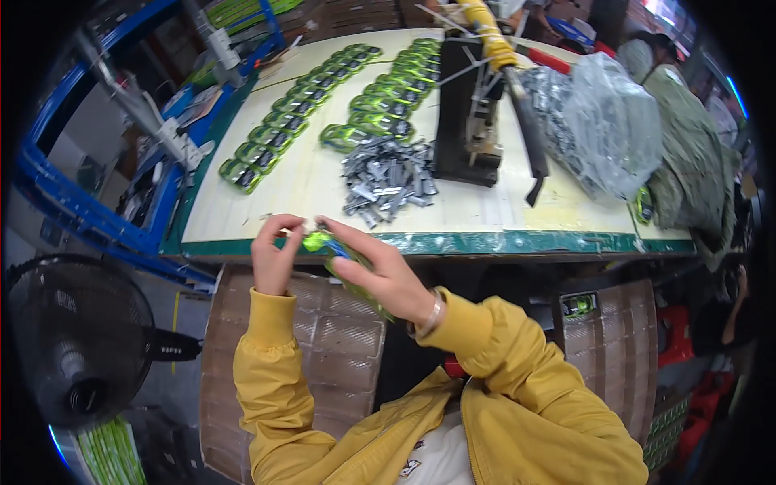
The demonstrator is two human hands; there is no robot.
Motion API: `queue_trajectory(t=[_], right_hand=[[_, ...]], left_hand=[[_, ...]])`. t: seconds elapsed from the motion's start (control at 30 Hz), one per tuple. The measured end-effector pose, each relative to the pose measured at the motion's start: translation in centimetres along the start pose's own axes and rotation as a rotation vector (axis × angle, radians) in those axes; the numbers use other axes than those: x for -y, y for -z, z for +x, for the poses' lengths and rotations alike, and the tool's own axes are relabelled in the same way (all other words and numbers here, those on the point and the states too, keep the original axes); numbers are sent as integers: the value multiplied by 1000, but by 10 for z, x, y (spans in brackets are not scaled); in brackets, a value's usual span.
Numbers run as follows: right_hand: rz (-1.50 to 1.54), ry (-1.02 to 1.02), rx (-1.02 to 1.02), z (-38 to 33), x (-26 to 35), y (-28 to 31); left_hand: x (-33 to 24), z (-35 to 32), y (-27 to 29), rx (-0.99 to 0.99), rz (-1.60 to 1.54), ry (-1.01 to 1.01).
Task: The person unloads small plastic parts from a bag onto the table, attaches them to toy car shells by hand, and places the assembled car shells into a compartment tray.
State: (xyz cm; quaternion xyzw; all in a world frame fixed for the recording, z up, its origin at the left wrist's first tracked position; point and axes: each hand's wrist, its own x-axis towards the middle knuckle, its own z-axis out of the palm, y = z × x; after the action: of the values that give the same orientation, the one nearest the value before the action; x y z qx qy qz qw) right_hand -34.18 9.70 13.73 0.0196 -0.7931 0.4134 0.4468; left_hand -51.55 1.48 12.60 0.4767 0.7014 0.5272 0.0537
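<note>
Steadying a lime-green plastic packet with a patch of blue (327, 244) falls to the right hand (380, 273), closed around it with the thumb laid across the near face. The packet is held up at the near edge of the white-topped, green-bordered desk (501, 210). The left hand (275, 249) is at the packet's upper end, thumb and forefinger curled nearly together; whether they pinch anything is too blurred to tell. For good handling, the right grip should sit close to that end so the packet cannot twist, firm enough to hold but not to crease the plastic. The left is best kept to its fingertips, with light pressure and the end in plain sight.

Among the containers, a large translucent plastic bag (618, 129) lies on the desk's right part, with greyish pieces seeming to show through its left side. Small silver-grey metal pieces (388, 179) lie loose in a pile, outside any container, beside a black machine with a metal mechanism (453, 121). Below the desk, a brown ribbed carton on the left (234, 388) has contents I cannot make out. By another brown carton on the right (618, 347), a green-and-black pack (579, 305) shows in a boxy recess at the upper corner.
</note>
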Motion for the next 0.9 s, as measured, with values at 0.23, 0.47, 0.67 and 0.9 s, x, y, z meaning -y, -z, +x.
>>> queue_trajectory(t=[0.23, 0.47, 0.67, 0.9], right_hand=[[1456, -964, -526, -65, 24, 101], [1493, -811, -679, -67, 35, 142], [1549, -855, -660, -58, 44, 156], [1569, -858, -600, -51, 54, 167]], left_hand=[[-9, 23, -65, -13, 497, -446], [-17, 28, -89, -100, 348, -241], [-7, 23, -88, -109, 305, -160], [1, 22, -89, -131, 289, -73]])
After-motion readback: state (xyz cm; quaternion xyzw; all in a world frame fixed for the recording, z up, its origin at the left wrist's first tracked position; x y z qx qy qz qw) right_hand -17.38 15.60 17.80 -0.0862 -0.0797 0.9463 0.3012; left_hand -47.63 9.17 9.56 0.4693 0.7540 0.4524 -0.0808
